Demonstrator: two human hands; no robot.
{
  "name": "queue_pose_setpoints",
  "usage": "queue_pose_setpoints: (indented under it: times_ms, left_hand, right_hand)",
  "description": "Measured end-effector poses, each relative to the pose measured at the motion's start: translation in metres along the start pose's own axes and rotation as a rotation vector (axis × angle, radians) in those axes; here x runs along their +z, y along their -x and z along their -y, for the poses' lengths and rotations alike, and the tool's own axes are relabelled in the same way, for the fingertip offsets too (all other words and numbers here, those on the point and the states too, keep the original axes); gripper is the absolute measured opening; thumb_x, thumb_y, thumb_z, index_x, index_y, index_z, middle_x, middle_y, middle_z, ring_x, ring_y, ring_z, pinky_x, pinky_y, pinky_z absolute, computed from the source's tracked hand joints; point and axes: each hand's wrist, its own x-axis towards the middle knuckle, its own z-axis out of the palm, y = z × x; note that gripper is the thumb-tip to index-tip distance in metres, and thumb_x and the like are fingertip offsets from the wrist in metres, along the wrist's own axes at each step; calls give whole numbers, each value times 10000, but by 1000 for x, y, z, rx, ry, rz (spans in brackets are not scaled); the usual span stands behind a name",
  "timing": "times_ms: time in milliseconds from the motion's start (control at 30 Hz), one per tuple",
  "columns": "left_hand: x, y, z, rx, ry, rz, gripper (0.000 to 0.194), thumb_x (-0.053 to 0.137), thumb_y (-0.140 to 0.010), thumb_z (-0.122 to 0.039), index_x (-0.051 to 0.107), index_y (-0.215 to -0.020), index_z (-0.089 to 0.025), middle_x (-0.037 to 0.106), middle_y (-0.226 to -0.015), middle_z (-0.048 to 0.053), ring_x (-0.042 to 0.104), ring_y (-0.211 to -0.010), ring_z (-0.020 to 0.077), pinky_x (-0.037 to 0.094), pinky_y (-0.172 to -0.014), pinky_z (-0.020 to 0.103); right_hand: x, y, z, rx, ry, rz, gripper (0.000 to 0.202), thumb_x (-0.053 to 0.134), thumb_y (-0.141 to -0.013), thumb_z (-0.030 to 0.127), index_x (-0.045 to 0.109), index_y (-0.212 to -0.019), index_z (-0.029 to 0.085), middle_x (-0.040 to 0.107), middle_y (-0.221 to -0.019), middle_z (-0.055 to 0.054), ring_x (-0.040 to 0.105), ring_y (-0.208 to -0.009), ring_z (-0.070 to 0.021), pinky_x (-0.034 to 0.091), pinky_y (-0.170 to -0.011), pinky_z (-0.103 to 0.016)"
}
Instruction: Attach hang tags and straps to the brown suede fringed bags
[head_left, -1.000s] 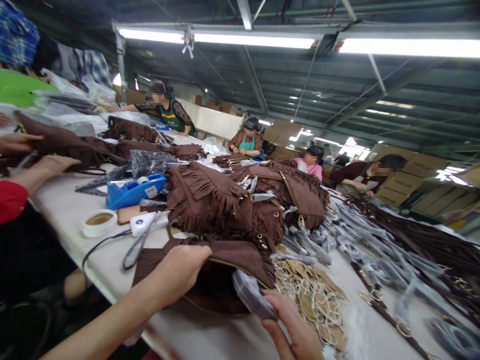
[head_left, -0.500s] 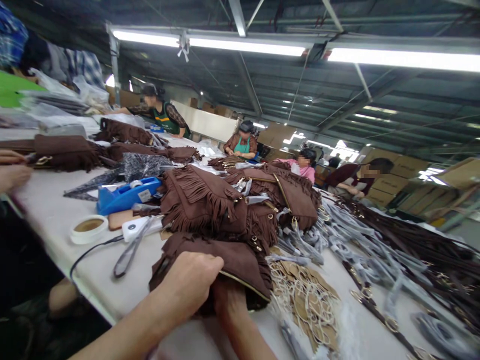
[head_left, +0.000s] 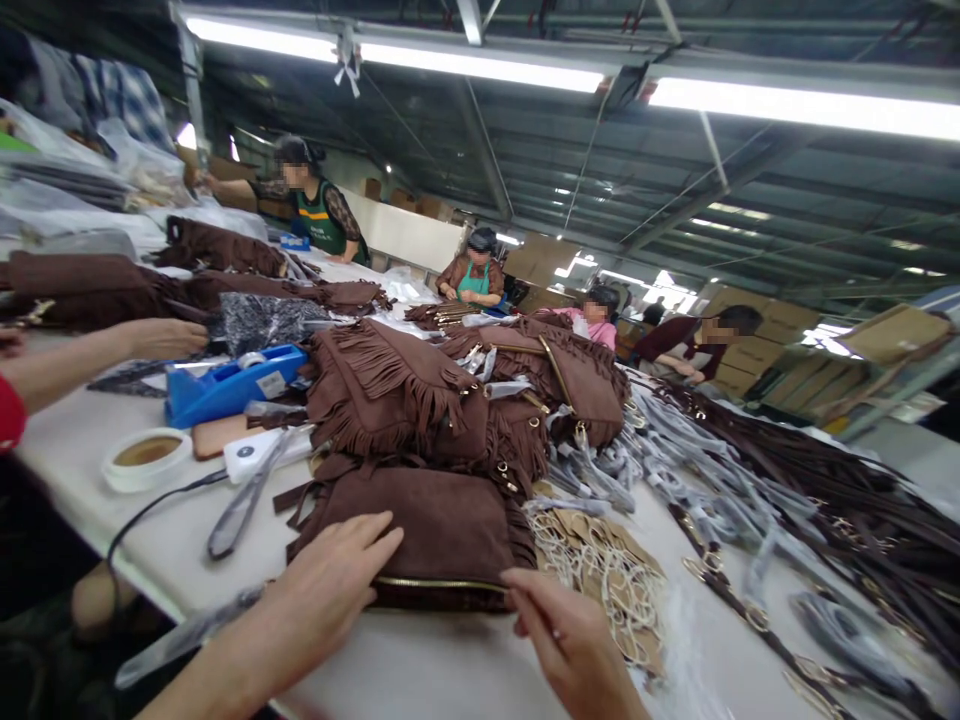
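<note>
A: Principal item, place and handling?

B: Brown bag (head_left: 420,505), lying flat on the pale table (head_left: 424,665), near and central, before a heap of fringed bags (head_left: 401,390). Left hand (head_left: 337,565): fingers loosely spread on the front panel, gripping nothing visible. Right hand (head_left: 559,625): thumb and forefinger pinched on the bag's right front corner, at the end of the zip (head_left: 442,584); whether they hold the pull, cannot tell.

A: Risks?

B: Fringe may jam the zip, should strands stray into the teeth. The zip may also bind if its edge goes slack. Tag strings, near right, might snag the right hand.

A: Materials?

B: Bag: soft, matt, suede-like, roughly oblong, strip-cut sides. Zip: thin, gold-coloured, metallic-looking. Tags (head_left: 607,585): tan, flat, card-like, pale looped cords. Tape dispenser (head_left: 232,388), left: blue, smooth, plastic-looking.
</note>
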Motion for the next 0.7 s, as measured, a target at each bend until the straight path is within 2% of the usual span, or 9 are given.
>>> queue_pose_setpoints:
  times_ms: [67, 100, 167, 200, 300, 400, 467, 567, 700]
  left_hand:
    - [-2, -5, -6, 12, 12, -3, 642, 508, -763, -12, 534, -1381, -181, 506, -1476, 134, 465, -1349, 307, 387, -1122, 494]
    - [-3, -8, -9, 11, 14, 9, 645, 526, -753, -11, 537, -1377, -174, 504, -1476, 141, 460, -1352, 314, 382, -1125, 498]
    - [-3, -14, -12, 0, -1, 33, 665, 546, -733, 0, 535, -1378, -163, 489, -1487, 153, 450, -1360, 329, 377, -1125, 510]
    - [-2, -17, -12, -4, -17, 37, 679, 534, -726, 16, 533, -1380, -164, 480, -1494, 152, 447, -1363, 330, 378, -1123, 511]
    - [-1, -23, -9, 8, -59, 33, 682, 460, -732, 59, 553, -1365, -177, 494, -1486, 139, 462, -1358, 318, 404, -1099, 508]
    - [-2, -28, -6, 30, -50, 28, 612, 410, -786, 49, 603, -1312, -196, 549, -1440, 131, 503, -1326, 313, 460, -1038, 519]
    - [-4, -30, -6, 16, -51, 24, 583, 395, -803, 42, 632, -1274, -206, 577, -1413, 125, 525, -1305, 318, 481, -1005, 531]
    - [-4, -25, 0, 10, -36, 38, 662, 439, -730, 52, 595, -1320, -206, 543, -1449, 113, 495, -1335, 310, 448, -1054, 522]
    - [-1, 6, 32, 2, 65, 26, 842, 549, -643, -37, 439, -1453, -238, 429, -1539, 97, 386, -1412, 303, 333, -1154, 511]
  right_hand:
    - [-15, -4, -1, 75, 95, 3, 266, 545, -915, 226, 632, -1166, 242, 732, -1014, -56, 719, -843, -190, 579, -737, -270]
    - [-18, -6, -1, 81, 164, 21, 364, 615, -867, 250, 613, -1232, 241, 705, -1138, -86, 702, -971, -233, 580, -812, -324]
    - [-13, -8, -2, 49, 285, 76, 614, 715, -761, 246, 549, -1351, 222, 618, -1324, -137, 617, -1170, -312, 543, -933, -422]
    - [-7, -10, -4, 32, 327, 109, 663, 721, -743, 217, 528, -1377, 204, 598, -1353, -152, 596, -1204, -326, 530, -953, -435]
    - [11, -15, -13, 51, 378, 175, 391, 594, -836, 119, 628, -1218, 188, 702, -1171, -116, 691, -1027, -251, 561, -827, -331]
    - [15, -25, -19, 97, 385, 211, 208, 494, -928, 135, 677, -991, 212, 735, -920, -49, 718, -795, -200, 530, -664, -264]
    - [10, -31, -19, 116, 352, 228, 198, 488, -946, 165, 676, -974, 219, 721, -894, -42, 711, -787, -202, 517, -666, -267]
    - [-1, -30, -20, 119, 205, 252, 204, 539, -891, 134, 668, -1022, 222, 706, -966, -46, 699, -885, -204, 521, -770, -283]
    - [-3, -8, -36, 88, 101, 227, 293, 527, -829, 90, 659, -1054, 224, 718, -993, -53, 701, -915, -211, 543, -792, -299]
